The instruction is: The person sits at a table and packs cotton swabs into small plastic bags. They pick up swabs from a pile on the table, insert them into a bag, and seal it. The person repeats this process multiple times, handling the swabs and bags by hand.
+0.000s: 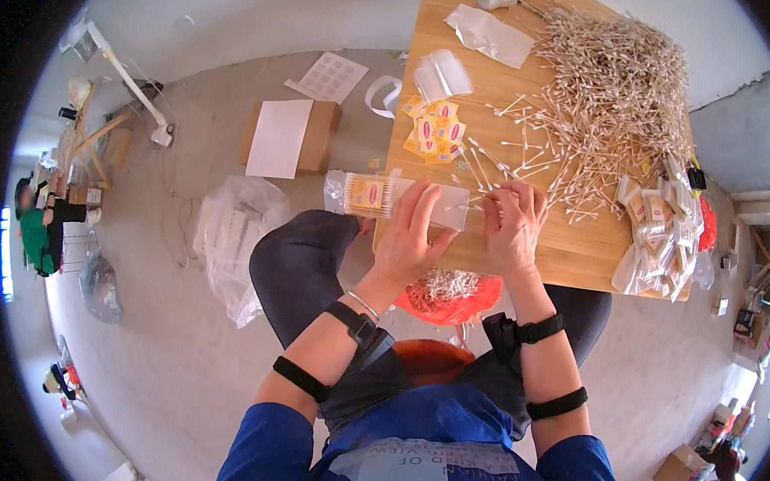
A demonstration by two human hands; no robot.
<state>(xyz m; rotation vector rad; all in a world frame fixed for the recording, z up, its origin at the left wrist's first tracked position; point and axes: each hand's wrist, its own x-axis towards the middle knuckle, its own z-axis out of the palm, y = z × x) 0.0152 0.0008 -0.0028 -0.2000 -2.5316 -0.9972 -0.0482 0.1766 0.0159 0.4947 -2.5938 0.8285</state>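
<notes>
My left hand (pixel 408 239) lies with its fingers stretched over a clear plastic bag (pixel 449 209) at the table's near left corner, thumb apart. Beside its fingertips, a bag of cotton swabs (pixel 367 194) with a yellow label reaches past the table's left edge. My right hand (pixel 515 225) is closed, its fingers pinched at the ends of a few cotton swabs just right of the bag; the fingers partly hide them. Several loose swabs (pixel 484 167) lie beyond that hand. Yellow label cards (pixel 436 131) are spread farther off at the left.
A large heap of cotton swabs (pixel 616 80) covers the table's far right. Filled packs (pixel 662 217) pile up at its right corner. Clear bags (pixel 442 75) lie at the back left. A red bag of swabs (pixel 451 296) sits below the near edge. A cardboard box (pixel 320 131) stands on the floor.
</notes>
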